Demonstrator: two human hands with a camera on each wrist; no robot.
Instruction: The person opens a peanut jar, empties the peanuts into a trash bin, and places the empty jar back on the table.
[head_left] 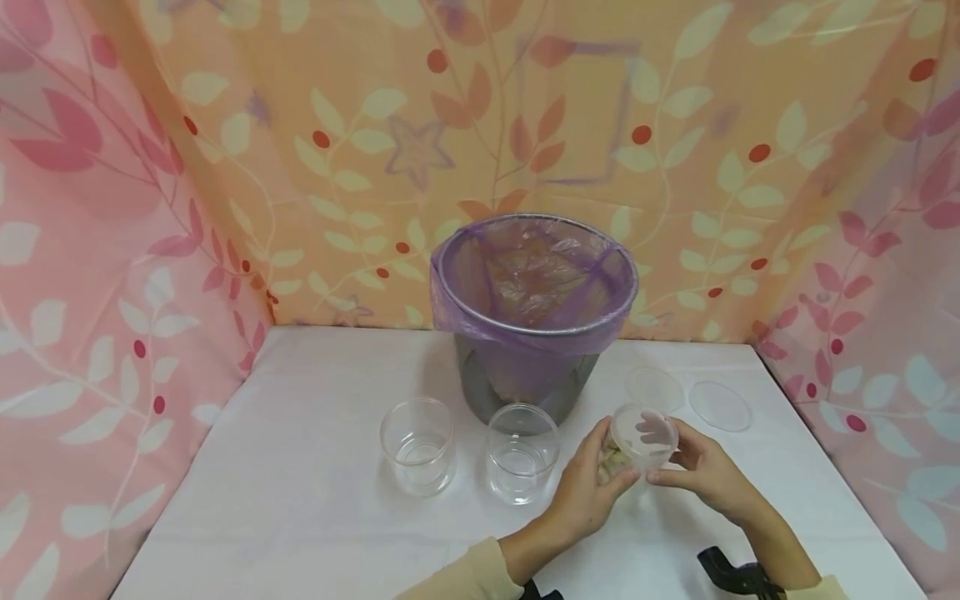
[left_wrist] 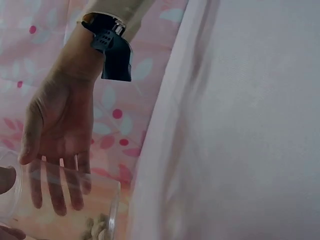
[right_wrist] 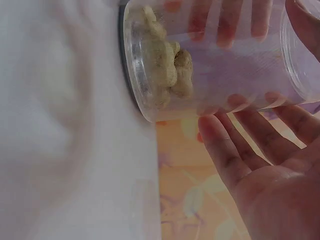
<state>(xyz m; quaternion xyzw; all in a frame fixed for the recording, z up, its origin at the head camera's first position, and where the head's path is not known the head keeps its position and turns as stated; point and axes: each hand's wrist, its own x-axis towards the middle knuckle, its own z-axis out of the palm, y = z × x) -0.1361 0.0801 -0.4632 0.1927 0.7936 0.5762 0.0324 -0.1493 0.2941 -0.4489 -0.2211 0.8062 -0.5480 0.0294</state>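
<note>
A clear plastic jar with several peanuts [right_wrist: 165, 65] at its bottom is between the two hands. The left hand [head_left: 585, 492] grips the jar [head_left: 643, 437] from the left, its thumb near the rim on the near side. To the right of the jar is the right hand [head_left: 708, 475]. In the right wrist view, straight fingertips [right_wrist: 207, 125] of that hand touch the jar's wall. Its fingers also look straight through the jar in the left wrist view. Whether a lid covers the jar cannot be told.
Two open clear jars [head_left: 418, 446] [head_left: 522, 454] stand to the left. Behind them is a mesh bin [head_left: 525, 367] lined with a purple bag [head_left: 450, 292]. Two clear round lids [head_left: 655, 389] [head_left: 720, 406] lie at the right. Patterned cloth [head_left: 360, 167] walls in the white table [head_left: 300, 467].
</note>
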